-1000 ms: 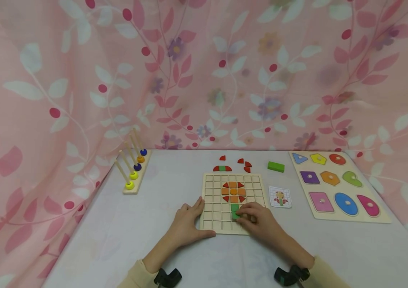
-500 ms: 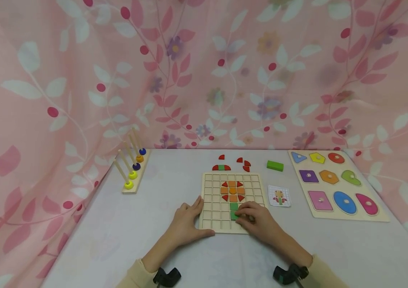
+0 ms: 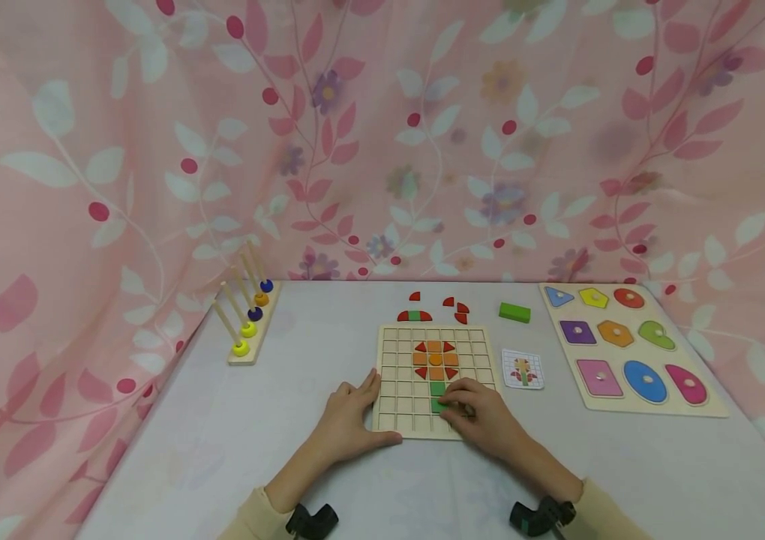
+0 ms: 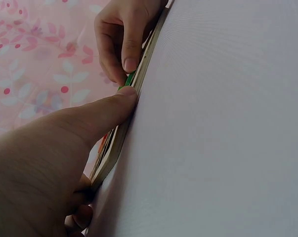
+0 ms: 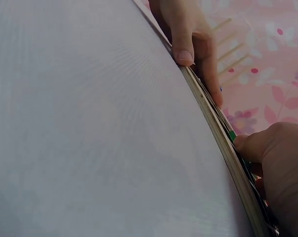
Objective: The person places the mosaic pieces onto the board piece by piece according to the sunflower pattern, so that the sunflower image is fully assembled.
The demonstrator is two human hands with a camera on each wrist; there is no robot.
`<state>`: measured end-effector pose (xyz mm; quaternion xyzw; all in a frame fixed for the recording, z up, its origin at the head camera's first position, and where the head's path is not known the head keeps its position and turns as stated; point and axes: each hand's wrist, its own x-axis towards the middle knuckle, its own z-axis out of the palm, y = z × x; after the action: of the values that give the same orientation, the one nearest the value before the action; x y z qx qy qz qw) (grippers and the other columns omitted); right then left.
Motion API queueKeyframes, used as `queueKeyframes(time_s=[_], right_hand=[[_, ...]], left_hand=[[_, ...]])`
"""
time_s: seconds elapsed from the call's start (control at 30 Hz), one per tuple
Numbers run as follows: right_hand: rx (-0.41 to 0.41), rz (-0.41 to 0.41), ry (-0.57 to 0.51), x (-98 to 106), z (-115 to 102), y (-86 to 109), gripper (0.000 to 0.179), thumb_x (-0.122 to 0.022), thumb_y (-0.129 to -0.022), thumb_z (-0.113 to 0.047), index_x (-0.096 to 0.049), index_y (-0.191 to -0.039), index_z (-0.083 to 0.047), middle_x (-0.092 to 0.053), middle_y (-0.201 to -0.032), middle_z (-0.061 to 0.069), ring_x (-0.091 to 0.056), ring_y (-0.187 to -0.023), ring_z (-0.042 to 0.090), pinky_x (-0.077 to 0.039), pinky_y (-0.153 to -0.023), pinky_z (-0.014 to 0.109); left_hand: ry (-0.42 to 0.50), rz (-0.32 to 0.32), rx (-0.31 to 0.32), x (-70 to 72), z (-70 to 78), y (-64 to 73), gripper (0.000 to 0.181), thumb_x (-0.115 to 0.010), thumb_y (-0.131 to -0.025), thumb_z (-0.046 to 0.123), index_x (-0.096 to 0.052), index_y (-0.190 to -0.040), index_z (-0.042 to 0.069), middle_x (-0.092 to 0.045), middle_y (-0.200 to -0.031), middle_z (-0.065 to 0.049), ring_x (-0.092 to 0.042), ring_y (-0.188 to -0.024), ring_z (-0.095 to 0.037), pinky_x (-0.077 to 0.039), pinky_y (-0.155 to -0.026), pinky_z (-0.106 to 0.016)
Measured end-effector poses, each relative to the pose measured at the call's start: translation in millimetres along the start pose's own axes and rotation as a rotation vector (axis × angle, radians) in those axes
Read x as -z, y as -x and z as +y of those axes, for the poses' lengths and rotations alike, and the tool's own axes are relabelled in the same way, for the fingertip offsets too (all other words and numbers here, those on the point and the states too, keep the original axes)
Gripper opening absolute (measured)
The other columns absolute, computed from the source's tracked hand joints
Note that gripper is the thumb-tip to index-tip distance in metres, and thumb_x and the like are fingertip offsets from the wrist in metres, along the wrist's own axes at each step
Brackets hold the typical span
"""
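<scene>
A square wooden grid board (image 3: 396, 401) lies on the table before me, with orange and red pieces (image 3: 435, 360) forming a flower pattern. Below the flower sits a green square piece (image 3: 437, 388) in the grid. My right hand (image 3: 487, 420) pinches another green square piece (image 3: 436, 405) right at the cell below it, thumb and fingertips partly covering it. My left hand (image 3: 349, 420) rests spread at the board's near left corner, fingers along the left side. In the left wrist view, its thumb (image 4: 111, 106) presses the board's near edge (image 4: 118, 143).
Several red quarter-round pieces (image 3: 463, 308) and a red-and-green row (image 3: 415, 316) lie behind the board. A green block (image 3: 514, 313) and pattern card (image 3: 523, 369) are right of it. A knobbed shape puzzle (image 3: 652, 405) stands far right, a peg stand (image 3: 247, 352) left.
The camera view has shifted slightly. Both hands keep their places, the right one still at the green piece and the left one at the board's corner.
</scene>
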<state>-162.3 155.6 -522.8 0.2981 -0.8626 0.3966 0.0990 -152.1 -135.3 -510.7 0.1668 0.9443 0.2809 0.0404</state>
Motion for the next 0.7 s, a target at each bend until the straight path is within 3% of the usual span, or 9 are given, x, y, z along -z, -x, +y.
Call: queueKeyframes(time_s=[0.4,0.7], right_hand=[[-0.072,-0.009,-0.005,-1.5,-0.2,-1.2,0.014,-0.085,-0.09,-0.008,-0.083,-0.102,-0.015,-0.07,-0.106,-0.009,-0.061,-0.09,0.006,-0.053,-0.074,0.023],[-0.056,-0.01,0.01,-0.7,0.0,-1.0,0.014,-0.084,-0.09,-0.005,-0.082,-0.101,-0.014,-0.07,-0.107,-0.006,-0.059,-0.088,0.006,-0.052,-0.072,0.023]], left_hand=[[0.003,-0.009,0.014,-1.4,-3.1,-1.4,0.115,-0.086,-0.075,0.069,-0.043,-0.161,0.006,-0.035,-0.171,-0.008,-0.035,-0.088,-0.014,-0.031,-0.072,-0.03],[0.002,-0.009,0.01,-1.5,-3.7,-2.4,0.115,-0.086,-0.075,0.069,-0.043,-0.162,0.006,-0.034,-0.171,-0.007,-0.036,-0.088,-0.013,-0.032,-0.073,-0.029]])
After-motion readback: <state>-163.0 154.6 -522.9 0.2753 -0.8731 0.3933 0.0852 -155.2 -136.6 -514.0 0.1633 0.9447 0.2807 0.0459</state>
